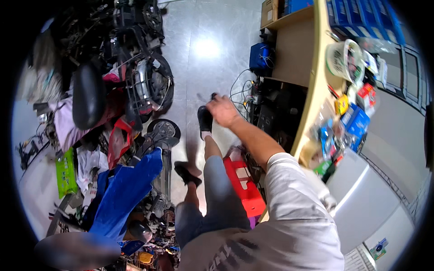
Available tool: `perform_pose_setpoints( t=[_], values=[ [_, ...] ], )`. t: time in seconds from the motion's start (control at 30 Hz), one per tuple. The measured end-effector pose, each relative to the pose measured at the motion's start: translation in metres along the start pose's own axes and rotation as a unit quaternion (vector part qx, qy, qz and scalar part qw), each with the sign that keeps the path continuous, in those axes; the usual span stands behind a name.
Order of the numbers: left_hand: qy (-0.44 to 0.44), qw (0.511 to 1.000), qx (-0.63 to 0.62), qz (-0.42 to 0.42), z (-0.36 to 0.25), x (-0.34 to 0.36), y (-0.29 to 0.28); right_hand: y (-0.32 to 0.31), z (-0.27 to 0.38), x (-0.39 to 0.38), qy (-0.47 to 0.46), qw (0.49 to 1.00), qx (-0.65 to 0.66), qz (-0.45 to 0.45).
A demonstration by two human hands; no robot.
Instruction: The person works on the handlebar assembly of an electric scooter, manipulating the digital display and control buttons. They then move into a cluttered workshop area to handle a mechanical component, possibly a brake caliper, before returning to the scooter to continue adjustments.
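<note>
My right hand reaches forward over the grey tiled floor, just above my right shoe. Its fingers are curled around a small dark object. A thin greyish streak runs out to the left of that object, too blurred for me to tell its kind. The black shoe on my right foot lies right beside the hand. My left hand is not in view.
Along the left stand an electric scooter with a black seat, a blue cloth and piled parts. To the right are a red plastic stool, cables and a cluttered wooden workbench holding a white tub.
</note>
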State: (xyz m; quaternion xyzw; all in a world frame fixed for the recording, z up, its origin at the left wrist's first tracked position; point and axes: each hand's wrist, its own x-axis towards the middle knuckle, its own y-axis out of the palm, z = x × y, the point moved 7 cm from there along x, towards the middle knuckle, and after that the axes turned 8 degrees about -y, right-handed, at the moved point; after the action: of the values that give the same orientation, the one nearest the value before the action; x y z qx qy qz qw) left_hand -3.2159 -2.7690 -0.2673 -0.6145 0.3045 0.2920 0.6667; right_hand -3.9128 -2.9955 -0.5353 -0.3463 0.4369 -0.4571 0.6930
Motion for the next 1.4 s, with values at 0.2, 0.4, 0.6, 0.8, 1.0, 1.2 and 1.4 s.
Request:
perform_pose_setpoints(
  t=[0.2, 0.4, 0.6, 0.8, 1.0, 1.2, 1.4],
  values=[
    [-0.068, 0.992, 0.097, -0.044, -0.024, -0.037, 0.051, 0.098, -0.193, -0.032, 0.105, 0.970, -0.170, 0.141],
    [-0.079, 0.984, 0.146, -0.060, -0.060, -0.043, 0.066, 0.186, -0.320, -0.131, 0.358, 0.862, -0.147, 0.328],
    [-0.083, 0.980, 0.170, -0.062, -0.052, -0.054, 0.039, 0.231, -0.321, -0.132, 0.402, 0.807, -0.064, 0.428],
    [-0.041, 0.981, 0.189, -0.009, -0.036, -0.046, 0.021, 0.166, -0.235, -0.053, 0.411, 0.827, 0.024, 0.383],
    [-0.004, 0.996, 0.090, -0.020, -0.027, -0.046, 0.040, 0.131, -0.100, -0.008, 0.410, 0.858, 0.152, 0.270],
    [0.087, 0.995, 0.011, 0.051, 0.047, 0.016, 0.010, 0.086, 0.044, 0.000, 0.384, 0.864, 0.265, 0.189],
    [0.101, 0.984, -0.064, 0.134, 0.114, 0.054, 0.001, 0.034, 0.133, -0.048, 0.381, 0.876, 0.261, 0.136]
  ],
)
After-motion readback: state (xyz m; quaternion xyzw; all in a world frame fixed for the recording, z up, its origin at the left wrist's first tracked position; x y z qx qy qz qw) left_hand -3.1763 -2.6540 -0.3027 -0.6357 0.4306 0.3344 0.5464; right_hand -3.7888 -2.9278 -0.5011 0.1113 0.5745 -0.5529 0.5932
